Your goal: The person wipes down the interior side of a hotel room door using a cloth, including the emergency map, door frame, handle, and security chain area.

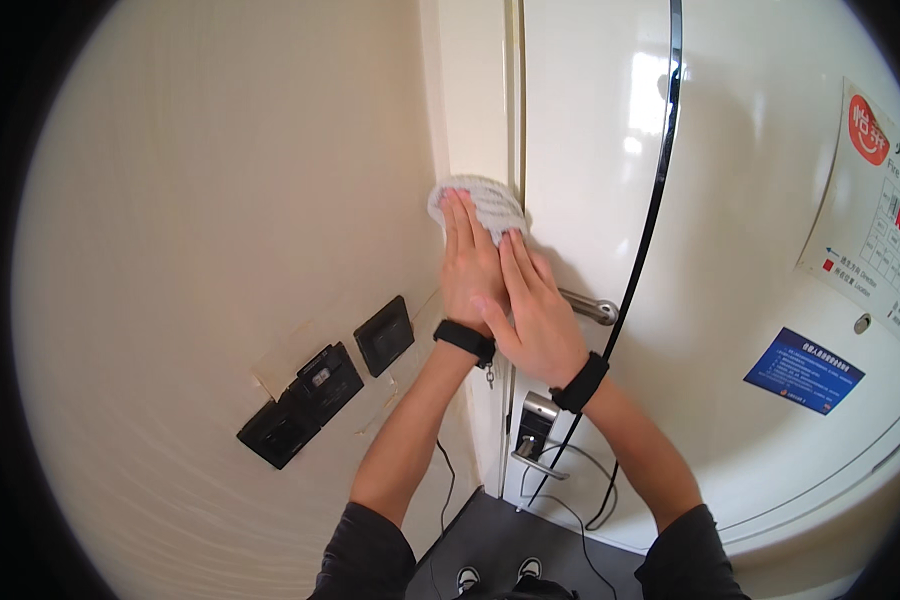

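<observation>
A folded pale grey cloth (487, 196) lies flat against the white door frame (471, 90), beside the door's edge. My left hand (469, 262) presses it there with straight fingers spread over its left part. At the cloth's lower right edge rest the fingertips of my right hand (538, 319), whose thumb crosses over the left hand near the wrist. Each wrist wears a black band. To the right of my hands is the closed white door (720, 225); a metal door handle (589, 306) sticks out just beside my right hand.
Black switch plates (322, 379) sit on the wall at left. A door lock with lever (536, 435) is below my hands. A black strip (649, 217) runs down the door, and a thin cable (585, 525) trails onto the dark floor (487, 540). A printed notice (877, 217) and blue sticker (804, 371) are at right.
</observation>
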